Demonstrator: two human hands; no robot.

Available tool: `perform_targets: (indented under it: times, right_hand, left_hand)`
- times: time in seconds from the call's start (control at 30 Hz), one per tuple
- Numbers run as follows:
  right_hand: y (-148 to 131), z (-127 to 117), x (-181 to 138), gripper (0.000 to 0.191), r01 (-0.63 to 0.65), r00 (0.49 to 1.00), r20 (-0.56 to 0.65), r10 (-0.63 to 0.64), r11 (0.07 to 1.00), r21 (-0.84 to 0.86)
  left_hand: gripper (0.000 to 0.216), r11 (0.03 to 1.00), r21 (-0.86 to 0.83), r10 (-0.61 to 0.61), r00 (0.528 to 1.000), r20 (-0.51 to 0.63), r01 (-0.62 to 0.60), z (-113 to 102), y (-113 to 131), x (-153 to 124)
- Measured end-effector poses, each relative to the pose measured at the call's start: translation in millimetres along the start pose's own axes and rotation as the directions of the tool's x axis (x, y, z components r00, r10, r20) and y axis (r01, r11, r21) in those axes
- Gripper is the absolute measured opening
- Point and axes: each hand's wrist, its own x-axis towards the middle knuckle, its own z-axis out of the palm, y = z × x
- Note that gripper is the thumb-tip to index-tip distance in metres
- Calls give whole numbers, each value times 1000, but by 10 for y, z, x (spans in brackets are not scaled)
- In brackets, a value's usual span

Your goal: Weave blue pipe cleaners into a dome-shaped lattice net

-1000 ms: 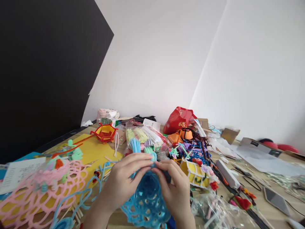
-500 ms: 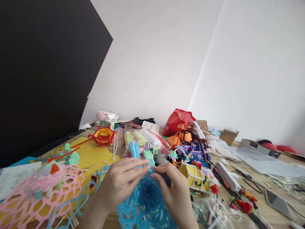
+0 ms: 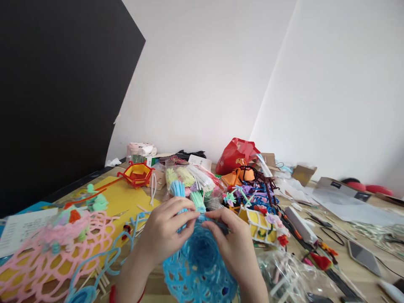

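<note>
A blue openwork piece made of pipe cleaners (image 3: pixel 202 252), with a darker round hollow in its middle, is held low in front of me. My left hand (image 3: pixel 172 225) pinches its far edge with thumb and forefinger. Close beside it, my right hand (image 3: pixel 229 235) pinches the same edge between thumb and index finger. The fingertips of both hands almost meet there. Just past them lie bundles of blue pipe cleaners (image 3: pixel 177 189) and mint-green pipe cleaners (image 3: pixel 197 200).
A pink netted piece (image 3: pixel 53 261) lies on yellow paper at left, near a red-and-yellow hexagonal basket (image 3: pixel 138 174). Behind stands a red bag (image 3: pixel 236 155). To the right are a yellow-and-white piece with flowers (image 3: pixel 261 225), a power strip (image 3: pixel 301 225), clear plastic (image 3: pixel 290 269) and a phone (image 3: pixel 364 256).
The view has shifted slightly, with the blue piece a little further right in it. Both hands stay pinched at its far edge, and the left fingers have bent a little more.
</note>
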Motion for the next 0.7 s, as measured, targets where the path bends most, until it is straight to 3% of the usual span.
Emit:
perform_targets:
  times: [0.27,0.7]
  right_hand:
    - [40,-39,-15,20,-66,988,144,64,998,7]
    - [44,-167,-34,19,-146,979,154,130,985,94]
  left_hand:
    - [19,996,-45,-69,996,64,72,-7,-47,-31]
    - [12,893,-389,-182,972,148,226,-90,-16,23]
